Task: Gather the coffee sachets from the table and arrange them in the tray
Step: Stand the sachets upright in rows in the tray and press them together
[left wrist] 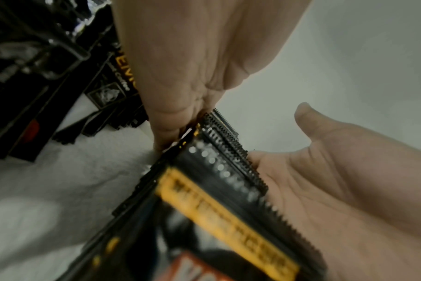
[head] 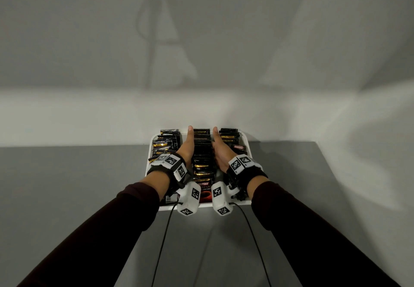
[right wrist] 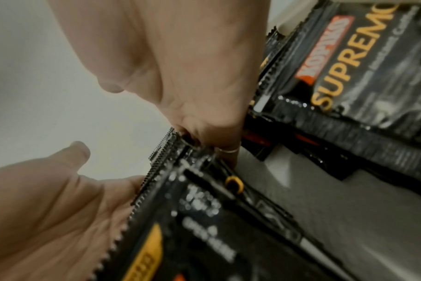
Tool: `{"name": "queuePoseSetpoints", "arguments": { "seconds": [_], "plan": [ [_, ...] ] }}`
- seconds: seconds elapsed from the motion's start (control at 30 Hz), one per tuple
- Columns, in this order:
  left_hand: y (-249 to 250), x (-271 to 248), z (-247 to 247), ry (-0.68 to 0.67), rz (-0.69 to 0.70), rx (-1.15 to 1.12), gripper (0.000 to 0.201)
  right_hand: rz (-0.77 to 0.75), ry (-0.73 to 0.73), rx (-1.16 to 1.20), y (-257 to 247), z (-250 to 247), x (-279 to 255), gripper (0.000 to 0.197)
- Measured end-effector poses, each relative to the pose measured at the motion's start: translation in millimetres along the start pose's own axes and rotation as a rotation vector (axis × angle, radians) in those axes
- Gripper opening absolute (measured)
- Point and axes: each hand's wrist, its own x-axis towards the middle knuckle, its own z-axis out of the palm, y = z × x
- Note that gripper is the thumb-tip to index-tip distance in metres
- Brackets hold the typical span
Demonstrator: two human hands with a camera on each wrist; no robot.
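A white tray (head: 245, 145) at the table's far edge holds three rows of black and gold coffee sachets. My left hand (head: 187, 144) (left wrist: 185, 66) and right hand (head: 219, 146) (right wrist: 180, 66) lie flat on edge, fingers straight, pressing the two sides of the middle row (head: 202, 152) (left wrist: 216, 190) (right wrist: 216, 218). Each palm faces the other across the stack. The left row (head: 165, 145) lies outside my left hand, and the right row (head: 230, 137) (right wrist: 361, 76) outside my right. Neither hand curls round a sachet.
The grey table (head: 67, 186) reaches toward me from the tray, and a pale wall stands right behind it. Two black cables (head: 163, 242) trail from the wrist cameras over the table. Bare tray floor (right wrist: 349, 218) shows between the rows.
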Motion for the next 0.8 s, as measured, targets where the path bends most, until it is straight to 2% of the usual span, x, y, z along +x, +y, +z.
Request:
{"name": "queuePoseSetpoints", "arguments": {
  "seconds": [0.17, 0.27, 0.4, 0.43, 0.53, 0.6, 0.67, 0.8],
  "plan": [
    [0, -1, -2, 0.030, 0.018, 0.066, 0.087, -0.014, 0.014, -0.031, 0, 2, -1, 0.069],
    [0, -3, -2, 0.027, 0.039, 0.073, 0.087, -0.041, -0.002, -0.057, -2, 3, -7, 0.065],
    [-2, -9, -4, -0.050, 0.089, 0.075, 0.084, -0.066, -0.009, -0.205, -9, 7, -25, 0.091],
    [-2, -14, -5, -0.080, 0.105, 0.076, 0.082, -0.074, -0.017, -0.214, -10, 8, -31, 0.091],
    [-3, -31, -5, -0.098, 0.163, 0.107, 0.073, -0.111, -0.050, -0.131, -10, 7, -53, 0.066],
    [-6, -43, -6, -0.013, 0.195, 0.206, 0.076, -0.122, -0.073, -0.042, -3, 5, -69, 0.059],
    [-11, -59, -3, 0.045, 0.233, 0.270, 0.079, -0.150, -0.084, 0.008, 10, 2, -80, 0.059],
    [-33, -79, 6, 0.023, 0.301, 0.341, 0.069, -0.158, -0.093, 0.040, 32, 3, -90, 0.070]
  ]
}}
